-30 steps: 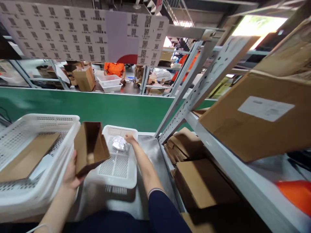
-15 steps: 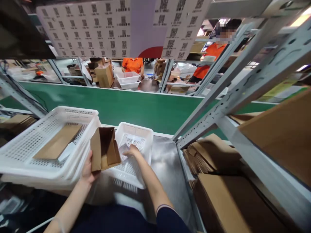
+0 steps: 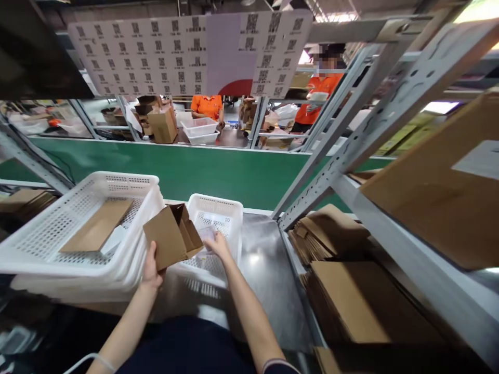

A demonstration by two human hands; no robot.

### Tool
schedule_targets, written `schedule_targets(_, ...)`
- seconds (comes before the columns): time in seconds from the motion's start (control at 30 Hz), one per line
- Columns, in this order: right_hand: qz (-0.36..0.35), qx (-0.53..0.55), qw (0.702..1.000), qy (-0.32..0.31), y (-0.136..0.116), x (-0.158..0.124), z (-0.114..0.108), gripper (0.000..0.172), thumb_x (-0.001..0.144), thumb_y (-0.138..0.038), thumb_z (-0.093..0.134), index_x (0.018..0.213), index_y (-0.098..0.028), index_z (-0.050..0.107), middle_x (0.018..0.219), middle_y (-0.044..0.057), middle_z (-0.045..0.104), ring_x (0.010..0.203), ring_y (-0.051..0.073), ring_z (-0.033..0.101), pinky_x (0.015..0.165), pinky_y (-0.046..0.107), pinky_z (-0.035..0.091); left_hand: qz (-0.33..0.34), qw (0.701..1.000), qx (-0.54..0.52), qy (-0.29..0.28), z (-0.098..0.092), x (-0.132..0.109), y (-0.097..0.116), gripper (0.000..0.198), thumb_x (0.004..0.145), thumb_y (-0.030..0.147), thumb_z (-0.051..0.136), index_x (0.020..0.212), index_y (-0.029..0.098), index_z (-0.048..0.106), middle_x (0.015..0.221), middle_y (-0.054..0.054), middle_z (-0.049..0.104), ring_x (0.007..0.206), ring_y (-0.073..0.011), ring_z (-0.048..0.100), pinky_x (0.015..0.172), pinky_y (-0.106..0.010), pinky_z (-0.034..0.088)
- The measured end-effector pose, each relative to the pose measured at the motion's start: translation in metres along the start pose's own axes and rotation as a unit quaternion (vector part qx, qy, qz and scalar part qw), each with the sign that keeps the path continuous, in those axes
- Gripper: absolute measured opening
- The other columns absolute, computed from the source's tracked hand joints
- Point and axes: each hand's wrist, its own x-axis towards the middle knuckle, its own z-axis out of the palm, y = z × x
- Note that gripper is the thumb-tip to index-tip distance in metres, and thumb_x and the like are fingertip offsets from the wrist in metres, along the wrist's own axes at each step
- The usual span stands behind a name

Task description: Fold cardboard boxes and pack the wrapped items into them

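A small brown cardboard box (image 3: 164, 240) is gripped from below and behind by my left hand (image 3: 151, 266). The box is tilted, and its open end points right, toward my other hand. My right hand (image 3: 219, 246) pinches a clear plastic packet (image 3: 207, 235) close to that opening, outside the box. What the packet contains is too blurred to tell. Both are above or in front of a small white perforated basket (image 3: 237, 221), which stands on the metal table (image 3: 259, 259).
At left, stacked white baskets (image 3: 154, 195) hold a flat cardboard piece (image 3: 99, 226) and a white slip. Folded cardboard (image 3: 351, 296) fills the right rack, behind a metal post (image 3: 312, 195). A green panel (image 3: 202, 171) runs behind. Co-workers in orange (image 3: 208, 108) stand beyond.
The box has turned so its side faces me more and its opening points further right. My right hand has lifted the packet slightly, beside the opening. The head view has shifted a little.
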Motion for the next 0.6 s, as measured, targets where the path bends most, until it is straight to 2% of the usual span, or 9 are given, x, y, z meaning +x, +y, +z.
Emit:
schedule_targets(0.07, -0.004, 0.027, 0.998, 0.060, -0.015, -0.013, -0.030, 0.049, 0.088, -0.056, 0.071, 0.116, -0.017, 0.058, 0.107, 0.012, 0.073, 0.098, 0.029, 0.072, 0.095, 0.054, 0.061, 0.061, 0.997, 0.043, 0.002, -0.003, -0.001, -0.005, 0.031, 0.105, 0.035, 0.067, 0.133, 0.023, 0.070, 0.141, -0.006, 0.073, 0.136, -0.0254, 0.067, 0.110, -0.035, 0.060)
schedule_targets(0.13, -0.033, 0.052, 0.993, 0.104, -0.038, -0.031, -0.057, 0.064, 0.093, -0.063, 0.060, 0.134, -0.016, 0.048, 0.131, 0.020, 0.069, 0.122, 0.032, 0.068, 0.110, 0.056, 0.054, 0.121, 0.989, 0.082, -0.004, -0.003, -0.002, -0.010, 0.044, 0.102, 0.037, 0.071, 0.143, 0.025, 0.065, 0.153, -0.006, 0.066, 0.146, -0.0248, 0.059, 0.113, -0.032, 0.057)
schedule_targets(0.17, -0.055, 0.061, 0.991, 0.106, -0.051, -0.041, -0.066, 0.066, 0.094, -0.066, 0.058, 0.137, -0.017, 0.047, 0.137, 0.021, 0.067, 0.130, 0.032, 0.065, 0.116, 0.054, 0.050, 0.142, 0.985, 0.100, -0.013, -0.002, -0.003, -0.012, 0.050, 0.099, 0.040, 0.074, 0.146, 0.026, 0.063, 0.155, -0.006, 0.064, 0.148, -0.0252, 0.056, 0.113, -0.031, 0.056)
schedule_targets(0.23, -0.099, 0.067, 0.991, 0.053, -0.073, -0.058, -0.074, 0.061, 0.094, -0.063, 0.065, 0.136, -0.021, 0.052, 0.138, 0.017, 0.069, 0.131, 0.031, 0.066, 0.118, 0.051, 0.049, 0.165, 0.977, 0.127, -0.040, 0.001, -0.003, -0.015, 0.059, 0.094, 0.045, 0.080, 0.146, 0.025, 0.062, 0.156, -0.008, 0.063, 0.149, -0.0271, 0.055, 0.111, -0.030, 0.056)
schedule_targets(0.33, -0.133, 0.092, 0.985, -0.065, -0.088, -0.073, -0.062, 0.055, 0.089, -0.045, 0.076, 0.135, -0.024, 0.054, 0.134, 0.013, 0.073, 0.123, 0.030, 0.071, 0.111, 0.048, 0.055, 0.149, 0.978, 0.124, -0.076, 0.005, -0.003, -0.015, 0.065, 0.087, 0.052, 0.085, 0.141, 0.022, 0.064, 0.150, -0.010, 0.067, 0.146, -0.0302, 0.058, 0.109, -0.031, 0.058)
schedule_targets(0.4, -0.122, 0.140, 0.977, -0.105, -0.086, -0.077, -0.048, 0.059, 0.084, -0.038, 0.078, 0.135, -0.023, 0.052, 0.137, 0.013, 0.071, 0.125, 0.030, 0.070, 0.112, 0.049, 0.056, 0.123, 0.984, 0.110, -0.074, 0.004, 0.000, -0.012, 0.062, 0.086, 0.051, 0.086, 0.136, 0.021, 0.066, 0.143, -0.010, 0.071, 0.142, -0.0306, 0.062, 0.107, -0.034, 0.060)
schedule_targets(0.5, -0.098, 0.209, 0.960, -0.156, -0.080, -0.077, -0.033, 0.063, 0.086, -0.040, 0.076, 0.141, -0.022, 0.050, 0.145, 0.015, 0.066, 0.135, 0.029, 0.065, 0.120, 0.054, 0.051, 0.070, 0.990, 0.101, -0.071, -0.002, 0.006, -0.009, 0.051, 0.088, 0.047, 0.084, 0.129, 0.020, 0.070, 0.133, -0.011, 0.076, 0.131, -0.0312, 0.070, 0.104, -0.038, 0.063)
schedule_targets(0.6, -0.112, 0.211, 0.951, -0.195, -0.080, -0.073, -0.028, 0.063, 0.087, -0.042, 0.076, 0.144, -0.025, 0.056, 0.148, 0.013, 0.066, 0.139, 0.030, 0.062, 0.123, 0.056, 0.047, 0.053, 0.992, 0.089, -0.067, -0.013, 0.011, -0.009, 0.047, 0.089, 0.046, 0.083, 0.126, 0.019, 0.071, 0.127, -0.010, 0.079, 0.124, -0.0294, 0.074, 0.101, -0.037, 0.064)
